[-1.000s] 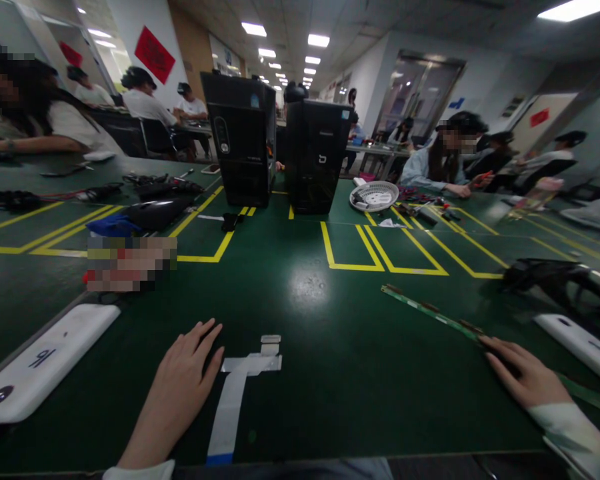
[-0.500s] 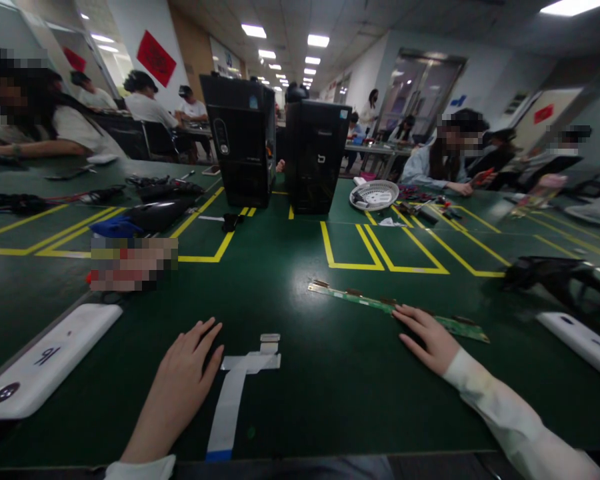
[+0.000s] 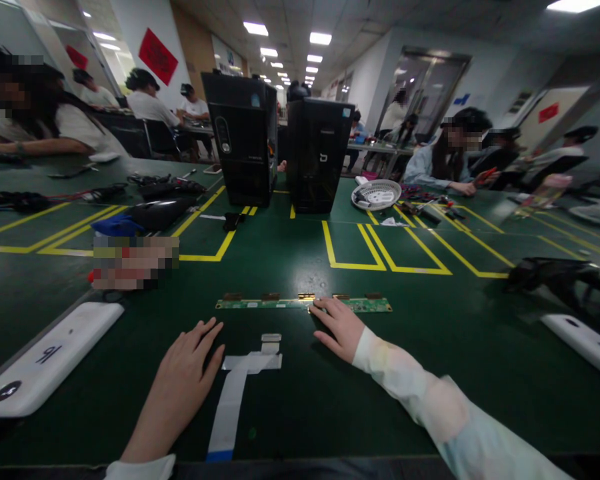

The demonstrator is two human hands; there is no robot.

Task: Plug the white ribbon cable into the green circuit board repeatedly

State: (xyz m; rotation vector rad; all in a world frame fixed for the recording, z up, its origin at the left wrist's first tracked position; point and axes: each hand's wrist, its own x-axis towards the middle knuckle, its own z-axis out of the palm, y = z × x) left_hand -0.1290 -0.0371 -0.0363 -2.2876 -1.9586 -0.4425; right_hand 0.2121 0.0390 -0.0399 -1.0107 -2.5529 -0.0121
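My left hand (image 3: 183, 380) lies flat on the green table, fingers apart and holding nothing, just left of a white ribbon cable (image 3: 233, 400). The cable has a wider crosspiece and a small connector at its far end, and a blue strip at its near end. Farther out, a long, narrow green circuit board (image 3: 253, 305) lies crosswise, with brownish tabs along its far edge. My right hand (image 3: 340, 328) rests with its fingertips on the board's middle, thumb spread toward the near side; the fingers cover a part of the board.
Two black computer towers (image 3: 245, 143) (image 3: 320, 157) stand at the back. White devices lie at the left (image 3: 55, 353) and right (image 3: 583, 347). A white basket (image 3: 377, 194), cables and tools lie farther back. People sit at both sides.
The circuit board has moved left and turned from slanted to nearly level across the table. My right hand has moved left with it. My left hand and the ribbon cable have stayed put.
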